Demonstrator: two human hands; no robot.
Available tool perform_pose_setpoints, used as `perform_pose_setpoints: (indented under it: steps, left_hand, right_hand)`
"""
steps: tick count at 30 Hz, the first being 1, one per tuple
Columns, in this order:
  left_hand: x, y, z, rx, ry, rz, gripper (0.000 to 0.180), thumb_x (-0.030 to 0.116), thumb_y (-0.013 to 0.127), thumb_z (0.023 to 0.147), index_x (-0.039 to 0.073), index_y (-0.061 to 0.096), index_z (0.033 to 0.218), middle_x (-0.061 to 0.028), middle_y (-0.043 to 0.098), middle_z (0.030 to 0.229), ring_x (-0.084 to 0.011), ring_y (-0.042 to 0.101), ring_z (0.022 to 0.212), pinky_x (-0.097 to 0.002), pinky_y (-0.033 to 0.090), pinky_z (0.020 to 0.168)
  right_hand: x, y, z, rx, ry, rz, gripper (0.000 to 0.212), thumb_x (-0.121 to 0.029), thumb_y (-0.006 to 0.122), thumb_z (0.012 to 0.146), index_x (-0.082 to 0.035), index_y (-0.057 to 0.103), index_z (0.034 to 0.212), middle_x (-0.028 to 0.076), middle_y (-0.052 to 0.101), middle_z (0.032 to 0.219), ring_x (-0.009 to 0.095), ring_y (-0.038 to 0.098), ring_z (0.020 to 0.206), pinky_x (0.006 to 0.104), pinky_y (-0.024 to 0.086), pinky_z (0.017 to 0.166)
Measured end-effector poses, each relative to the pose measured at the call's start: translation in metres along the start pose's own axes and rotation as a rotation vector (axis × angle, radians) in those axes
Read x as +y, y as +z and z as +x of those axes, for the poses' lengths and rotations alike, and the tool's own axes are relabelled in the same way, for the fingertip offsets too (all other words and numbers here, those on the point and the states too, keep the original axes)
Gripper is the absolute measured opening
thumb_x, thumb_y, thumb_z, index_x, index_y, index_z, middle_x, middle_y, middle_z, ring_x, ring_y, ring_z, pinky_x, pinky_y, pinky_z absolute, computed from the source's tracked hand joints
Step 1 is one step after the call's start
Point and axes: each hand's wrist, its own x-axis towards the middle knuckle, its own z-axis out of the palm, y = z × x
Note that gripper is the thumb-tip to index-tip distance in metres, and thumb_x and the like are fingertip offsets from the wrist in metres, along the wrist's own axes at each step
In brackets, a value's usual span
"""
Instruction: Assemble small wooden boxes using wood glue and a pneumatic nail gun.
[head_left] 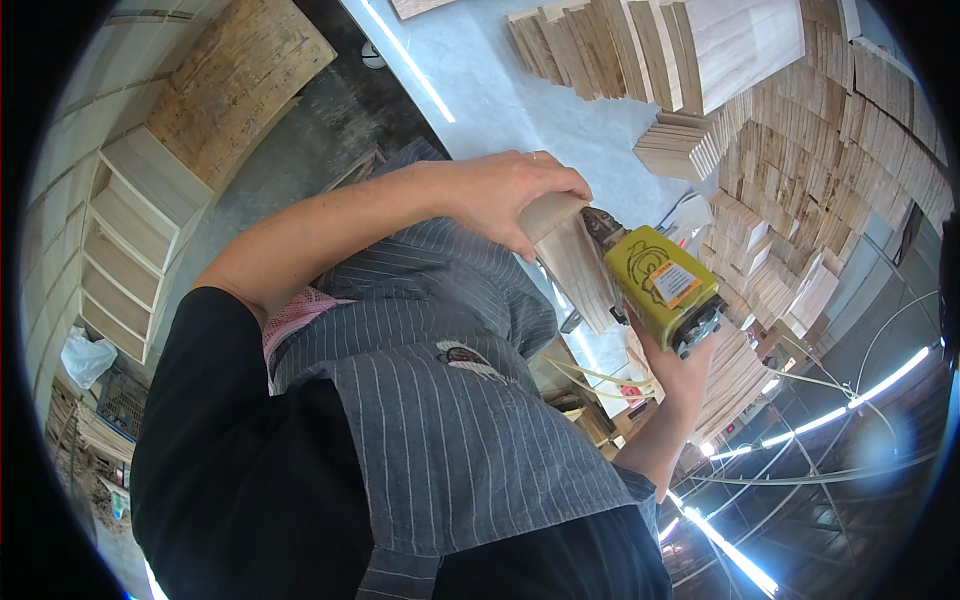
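Note:
My left hand (505, 195) closes over the upper end of a pale wooden board (578, 262), thumb on one side and fingers across its top. Against the other side of that board is a boxy yellow-green power tool (660, 285) with a dark front end and a label. From below, my right hand (678, 362) wraps round the tool, and the tool's body hides most of its fingers. The tool's dark end touches or nearly touches the board's edge; I cannot tell which. A striped grey apron (450, 420) covers my front.
Stacked wooden boards (620, 50) stand on a pale blue-grey table (480, 90), with many more piled on the right. A worn wooden tabletop (245, 85) and a shelf unit (130, 240) are on the left. Pale hoses (600, 378) hang near my right forearm.

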Motion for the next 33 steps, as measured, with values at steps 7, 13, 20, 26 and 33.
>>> perform_pose_setpoints:
  steps: [7, 13, 20, 26, 33]
  left_hand:
    - [0.002, -0.001, 0.002, -0.015, -0.025, -0.023, 0.086, 0.014, 0.086, 0.061, 0.005, 0.051, 0.14, -0.016, 0.057, 0.139, -0.035, 0.05, 0.133, -0.0463, 0.041, 0.114]
    - [0.003, 0.003, 0.002, 0.001, -0.028, -0.043, 0.085, 0.013, 0.085, 0.061, 0.004, 0.053, 0.138, -0.0156, 0.058, 0.138, -0.0347, 0.051, 0.131, -0.0457, 0.042, 0.113]
    - [0.003, 0.001, 0.001, 0.01, -0.012, -0.045, 0.086, 0.013, 0.085, 0.06, 0.003, 0.054, 0.139, -0.0155, 0.057, 0.139, -0.0338, 0.051, 0.131, -0.0445, 0.041, 0.114]
    - [0.019, 0.01, -0.008, 0.144, -0.047, 0.0, 0.072, 0.018, 0.085, 0.07, 0.005, 0.056, 0.135, -0.0163, 0.056, 0.138, -0.0357, 0.044, 0.136, -0.0465, 0.04, 0.113]
    - [0.007, 0.046, -0.016, 0.371, -0.23, -0.104, 0.037, 0.022, 0.082, 0.081, 0.008, 0.056, 0.103, -0.0088, 0.055, 0.106, -0.0269, 0.048, 0.105, -0.038, 0.043, 0.088]
  right_hand:
    - [-0.006, -0.001, 0.0, -0.006, 0.056, 0.062, 0.037, -0.014, 0.086, 0.079, 0.0, 0.072, 0.11, 0.012, 0.076, 0.104, 0.022, 0.074, 0.095, 0.0343, 0.057, 0.084]
    - [0.002, 0.001, 0.003, 0.013, 0.004, 0.112, 0.043, -0.015, 0.089, 0.071, 0.002, 0.069, 0.105, 0.014, 0.075, 0.093, 0.024, 0.074, 0.085, 0.0352, 0.057, 0.077]
    - [0.0, 0.001, 0.002, 0.014, -0.01, 0.058, 0.04, -0.014, 0.088, 0.072, 0.002, 0.07, 0.105, 0.015, 0.075, 0.092, 0.025, 0.074, 0.084, 0.0359, 0.057, 0.076]
    - [-0.001, 0.005, 0.002, 0.042, -0.022, 0.144, 0.036, -0.009, 0.085, 0.071, 0.002, 0.07, 0.101, 0.013, 0.074, 0.087, 0.025, 0.074, 0.079, 0.0361, 0.057, 0.073]
    - [-0.005, 0.004, 0.002, 0.042, -0.046, 0.193, 0.031, -0.003, 0.08, 0.069, 0.003, 0.069, 0.097, 0.014, 0.073, 0.084, 0.025, 0.073, 0.076, 0.0338, 0.056, 0.071]
